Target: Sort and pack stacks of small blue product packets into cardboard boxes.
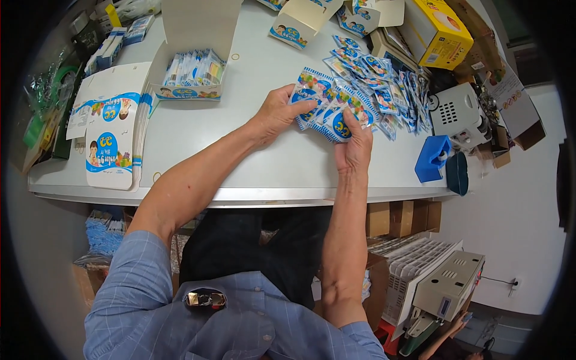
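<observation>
My left hand (277, 116) and my right hand (355, 144) are both closed on a fanned bunch of small blue-and-white sachets (331, 96), with the thumbs pressed on top. The sachets are flat, with colourful printed pictures and striped ends. Just beyond my right hand, a loose heap of the same sachets (384, 99) spreads over the white table. To the left of my hands stands an open display box (187, 95), its lid raised, with a row of sachets (195, 67) upright inside.
Flattened cartons (111, 129) lie stacked at left on the table (240, 171). Open boxes (295, 30) and a yellow box (438, 33) stand at the back. At right are a blue holder (432, 159) and a white perforated device (459, 114). Another person's hand (461, 324) shows lower right.
</observation>
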Demonstrator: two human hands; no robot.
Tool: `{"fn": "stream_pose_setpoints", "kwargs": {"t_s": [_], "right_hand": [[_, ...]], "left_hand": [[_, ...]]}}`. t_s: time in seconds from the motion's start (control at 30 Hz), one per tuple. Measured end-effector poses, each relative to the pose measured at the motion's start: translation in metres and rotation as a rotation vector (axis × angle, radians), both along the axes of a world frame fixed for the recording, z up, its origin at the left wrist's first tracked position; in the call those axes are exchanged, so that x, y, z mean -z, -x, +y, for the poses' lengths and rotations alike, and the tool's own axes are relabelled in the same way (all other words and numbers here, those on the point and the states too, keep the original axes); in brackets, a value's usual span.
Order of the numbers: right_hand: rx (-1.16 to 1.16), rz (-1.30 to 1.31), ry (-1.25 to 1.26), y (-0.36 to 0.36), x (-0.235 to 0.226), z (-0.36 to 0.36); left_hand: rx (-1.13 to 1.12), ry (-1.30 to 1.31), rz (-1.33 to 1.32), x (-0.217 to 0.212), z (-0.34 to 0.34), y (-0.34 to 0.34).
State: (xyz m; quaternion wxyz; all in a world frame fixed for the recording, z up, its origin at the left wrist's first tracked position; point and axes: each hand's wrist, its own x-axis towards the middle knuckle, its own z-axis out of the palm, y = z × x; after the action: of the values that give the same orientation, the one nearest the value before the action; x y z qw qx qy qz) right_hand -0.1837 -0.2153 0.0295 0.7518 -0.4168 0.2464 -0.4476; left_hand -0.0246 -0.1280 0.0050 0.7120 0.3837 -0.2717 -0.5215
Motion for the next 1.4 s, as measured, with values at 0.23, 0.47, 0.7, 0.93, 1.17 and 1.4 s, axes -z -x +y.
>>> {"fn": "stream_pose_setpoints", "kwargs": {"t_s": [0.23, 0.47, 0.7, 0.93, 1.17, 1.4], "right_hand": [[-0.042, 0.026, 0.134, 0.001, -0.001, 0.004], [-0.009, 0.033, 0.301, -0.013, 0.026, 0.035], [-0.077, 0.064, 0.338, 0.008, 0.033, 0.052], [0.034, 0.088, 0.279, 0.003, 0.036, 0.056], [-0.078, 0.017, 0.242, 0.008, 0.037, 0.056], [-0.080, 0.027, 0.267, 0.007, 0.037, 0.057]], "left_hand": [[0.086, 0.135, -0.529, 0.001, 0.004, 0.000], [0.169, -0.072, -0.670, -0.008, 0.015, 0.002], [-0.142, 0.199, -1.313, 0.004, 0.019, 0.007], [0.061, 0.211, -0.984, 0.009, 0.019, 0.019], [0.212, 0.023, -0.923, 0.003, 0.021, 0.019], [0.205, 0.017, -0.928, 0.002, 0.022, 0.019]]}}
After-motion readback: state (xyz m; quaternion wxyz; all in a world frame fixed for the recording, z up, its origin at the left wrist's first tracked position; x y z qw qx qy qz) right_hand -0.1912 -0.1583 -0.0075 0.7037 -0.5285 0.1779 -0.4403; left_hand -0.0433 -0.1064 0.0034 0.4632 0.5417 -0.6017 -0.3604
